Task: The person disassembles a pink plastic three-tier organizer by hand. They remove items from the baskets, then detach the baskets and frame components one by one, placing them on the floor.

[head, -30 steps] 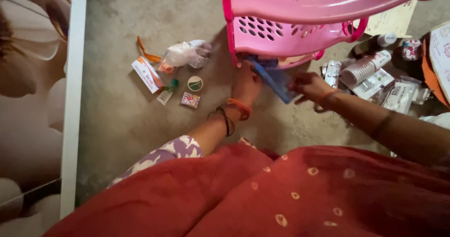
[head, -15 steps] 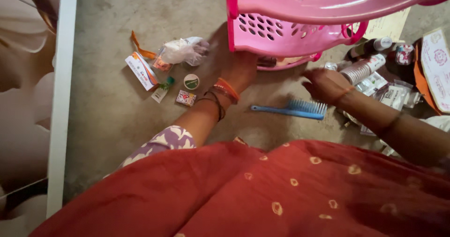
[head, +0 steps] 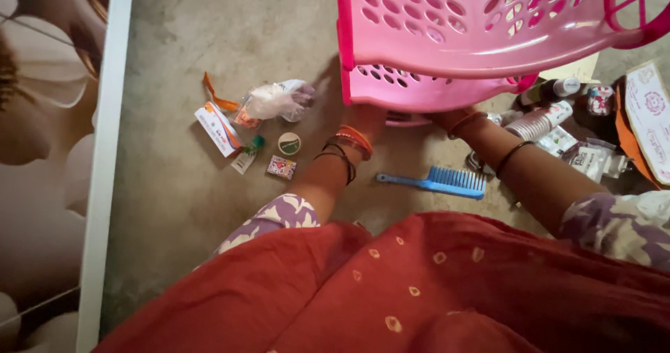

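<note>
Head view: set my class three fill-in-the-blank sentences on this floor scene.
1. The perforated plastic rack above both wrists is ____ in colour.
2. The blue comb lies on the floor between the person's two ____.
3. Both hands reach ____ the rack's lowest shelf, so each grip is hidden.

Missing words: pink; forearms; under

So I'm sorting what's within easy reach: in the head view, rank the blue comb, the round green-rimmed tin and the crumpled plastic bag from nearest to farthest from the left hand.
From the left hand, half under the basket:
1. Blue comb, just to its right.
2. Round tin, to its left; nearly tied with the comb.
3. Plastic bag, farther left.
</note>
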